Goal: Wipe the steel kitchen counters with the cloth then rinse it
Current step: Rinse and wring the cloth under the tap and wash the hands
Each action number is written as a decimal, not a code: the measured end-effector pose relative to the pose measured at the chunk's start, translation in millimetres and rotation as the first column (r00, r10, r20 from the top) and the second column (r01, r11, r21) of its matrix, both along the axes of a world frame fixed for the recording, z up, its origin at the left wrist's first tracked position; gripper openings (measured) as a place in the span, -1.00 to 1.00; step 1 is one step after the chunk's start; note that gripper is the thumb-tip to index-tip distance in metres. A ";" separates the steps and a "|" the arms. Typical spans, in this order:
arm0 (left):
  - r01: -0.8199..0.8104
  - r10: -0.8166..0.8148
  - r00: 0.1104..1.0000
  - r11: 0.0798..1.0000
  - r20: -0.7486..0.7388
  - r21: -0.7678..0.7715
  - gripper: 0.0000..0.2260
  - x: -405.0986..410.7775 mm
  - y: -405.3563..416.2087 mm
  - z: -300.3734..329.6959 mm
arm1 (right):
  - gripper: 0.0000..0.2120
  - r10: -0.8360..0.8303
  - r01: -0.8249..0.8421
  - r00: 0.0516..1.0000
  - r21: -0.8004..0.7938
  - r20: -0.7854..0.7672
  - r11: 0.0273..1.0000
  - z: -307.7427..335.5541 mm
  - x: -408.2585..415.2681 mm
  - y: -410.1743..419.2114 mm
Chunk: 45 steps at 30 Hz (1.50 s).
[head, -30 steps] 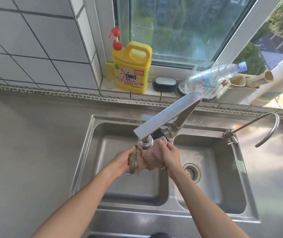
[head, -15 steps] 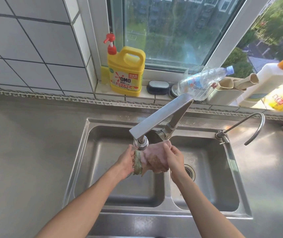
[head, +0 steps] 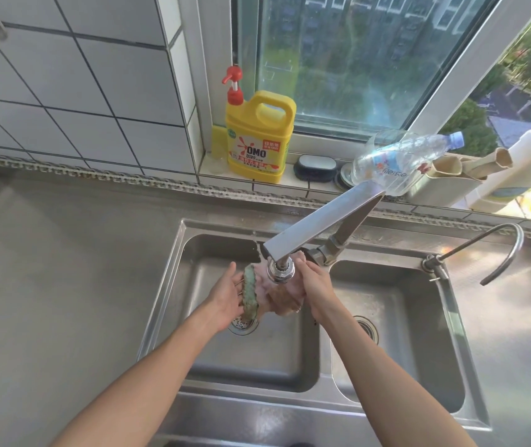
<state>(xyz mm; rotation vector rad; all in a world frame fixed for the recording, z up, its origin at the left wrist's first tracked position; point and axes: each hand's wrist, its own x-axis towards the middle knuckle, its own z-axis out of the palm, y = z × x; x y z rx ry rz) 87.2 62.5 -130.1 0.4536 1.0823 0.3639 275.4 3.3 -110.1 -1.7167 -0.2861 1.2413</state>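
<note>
Under the faucet (head: 319,221), left hand (head: 225,296) and right hand (head: 317,287) clutching bunched cloth (head: 270,295), no clear long axis

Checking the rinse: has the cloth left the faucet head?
No. The cloth stays under the faucet head, over the left basin, between both hands.

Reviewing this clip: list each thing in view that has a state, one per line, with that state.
cloth: bunched, held between both hands under the tap head, over the left basin
left hand: holds the cloth's green edge
right hand: grips the cloth
main tap: swung over the left basin; flow cannot be told
yellow detergent jug: upright on the sill
clear plastic bottle: lying tilted, cap on
small curved tap: no water visible
</note>
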 end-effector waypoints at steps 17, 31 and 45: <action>0.633 -0.406 0.760 0.641 -0.508 0.434 -0.61 -12.7 14.2 -7.0 | -0.78 0.509 -0.509 0.860 -0.015 0.026 0.861 19.8 -3.3 9.0; 0.580 -0.396 0.812 0.622 -0.428 0.525 -0.38 20.4 22.0 -8.0 | -0.80 0.326 -0.324 0.944 -0.055 0.046 0.945 -6.9 10.6 9.1; 0.008 0.021 0.984 0.987 -0.178 0.161 -0.65 28.3 18.1 -12.5 | -0.44 0.032 -0.141 0.898 -0.220 -0.438 0.965 -59.4 -34.0 2.8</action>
